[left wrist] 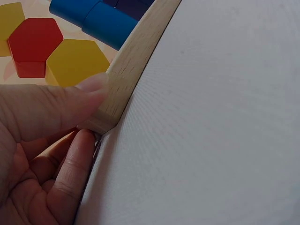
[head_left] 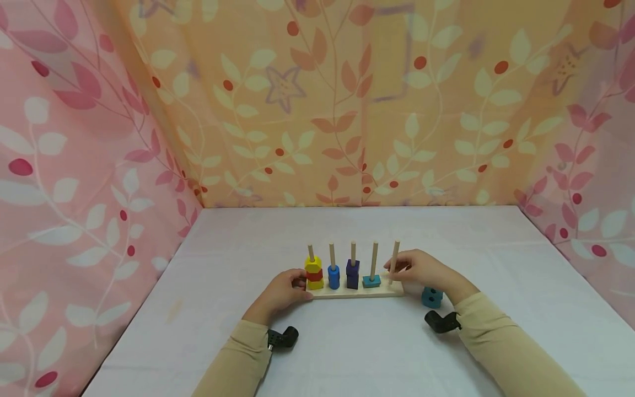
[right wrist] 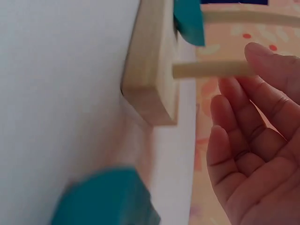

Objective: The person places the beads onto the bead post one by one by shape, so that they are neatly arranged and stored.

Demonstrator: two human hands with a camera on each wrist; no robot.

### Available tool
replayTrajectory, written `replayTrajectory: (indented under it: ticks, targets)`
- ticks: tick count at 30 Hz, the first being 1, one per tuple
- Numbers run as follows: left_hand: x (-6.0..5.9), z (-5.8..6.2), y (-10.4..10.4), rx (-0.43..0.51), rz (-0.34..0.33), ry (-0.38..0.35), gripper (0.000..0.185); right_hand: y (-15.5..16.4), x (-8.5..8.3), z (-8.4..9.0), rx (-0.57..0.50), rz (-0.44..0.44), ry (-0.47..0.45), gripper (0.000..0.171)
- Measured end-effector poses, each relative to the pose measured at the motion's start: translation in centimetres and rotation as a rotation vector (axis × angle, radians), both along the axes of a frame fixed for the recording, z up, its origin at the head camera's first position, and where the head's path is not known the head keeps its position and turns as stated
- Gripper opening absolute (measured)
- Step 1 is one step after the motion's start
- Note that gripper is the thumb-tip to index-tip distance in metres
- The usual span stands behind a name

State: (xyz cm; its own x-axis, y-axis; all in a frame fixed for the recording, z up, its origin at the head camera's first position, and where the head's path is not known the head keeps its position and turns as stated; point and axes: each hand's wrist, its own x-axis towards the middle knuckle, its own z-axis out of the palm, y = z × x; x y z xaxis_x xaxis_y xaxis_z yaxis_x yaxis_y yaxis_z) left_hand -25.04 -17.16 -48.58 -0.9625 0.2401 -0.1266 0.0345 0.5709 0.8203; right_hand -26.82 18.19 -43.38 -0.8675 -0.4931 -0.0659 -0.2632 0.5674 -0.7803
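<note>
Head view showed the left hand (head_left: 284,290) pinching the left end of the pale wooden peg base (head_left: 358,290) on the white tabletop (head_left: 347,353). The right hand (head_left: 421,270), fingers relaxed, touched the bare rightmost wooden peg (head_left: 394,262); a teal block (head_left: 432,297) lay beside it.

The left hand (head_left: 284,291) pinches the left end of the wooden base (head_left: 358,291), with the yellow and red hexagon stack (head_left: 314,273) crowding just beside that grip. The right hand (head_left: 421,270) sits at the bare rightmost peg (head_left: 394,260), its shaft unloaded above the fingers. A teal block (head_left: 431,297) lies on the bench (head_left: 347,353) just right of the base, under the right wrist, while bare bench spreads in front of both grips.
</note>
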Motion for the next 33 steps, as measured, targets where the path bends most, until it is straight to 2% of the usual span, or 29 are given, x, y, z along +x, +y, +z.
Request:
replayTrajectory:
  ticks: [4, 9, 14, 19, 25, 31, 33]
  targets:
    - [0.0, 0.0, 0.1, 0.005, 0.006, -0.006, 0.047, 1.9, 0.5, 0.7, 0.035, 0.002, 0.014, 0.025]
    - [0.0, 0.1, 0.1, 0.015, 0.003, -0.01, 0.048, 4.1, 1.3, 0.8, 0.057, -0.042, -0.034, 0.027]
    - [-0.1, 0.1, 0.1, 0.023, 0.01, -0.022, 0.047, 6.3, 2.3, 0.1, 0.055, -0.077, -0.068, 0.028]
    - [-0.1, 0.0, 0.1, 0.022, 0.013, -0.02, 0.048, 8.1, 3.0, -1.1, 0.035, -0.053, -0.074, 0.03]
    - [0.0, -0.1, 0.1, 0.028, 0.02, -0.026, 0.047, 8.7, 3.8, -1.6, 0.067, -0.085, -0.103, 0.028]
    - [0.0, -0.1, 0.2, 0.022, 0.02, -0.033, 0.047, 8.4, 3.8, -1.9, 0.115, -0.084, -0.058, 0.028]
    - [0.0, 0.0, 0.2, 0.024, 0.024, -0.031, 0.047, 8.2, 3.7, -1.9, 0.142, -0.11, -0.056, 0.027]
